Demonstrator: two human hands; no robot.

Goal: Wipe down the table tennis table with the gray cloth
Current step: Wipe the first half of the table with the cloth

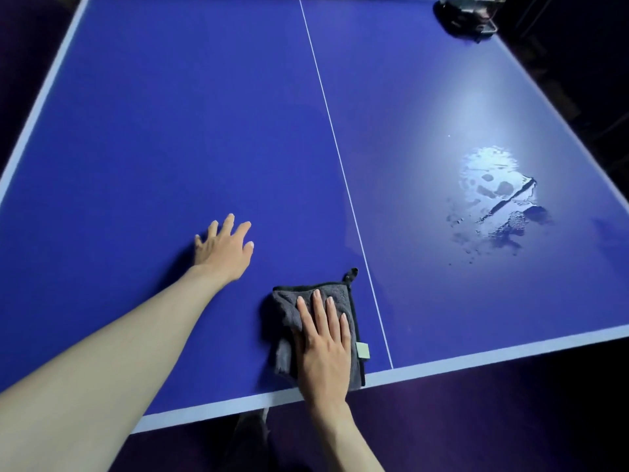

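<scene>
The blue table tennis table [170, 131] fills the view, with a white centre line and pale edge bands. A folded gray cloth [284, 308] with a black hem, a small loop and a pale tag lies near the front edge, just left of the centre line. My right hand [325, 345] lies flat on the cloth with straight fingers pressing it down. My left hand [223, 247] rests on the bare table to the left of the cloth, fingers spread. A puddle of water [493, 199] glistens on the right half.
A black clamp-like object [466, 15] sits at the far right corner of the table. The table's front edge [476, 361] runs close to my body, with dark floor below. Small droplets lie scattered around the puddle.
</scene>
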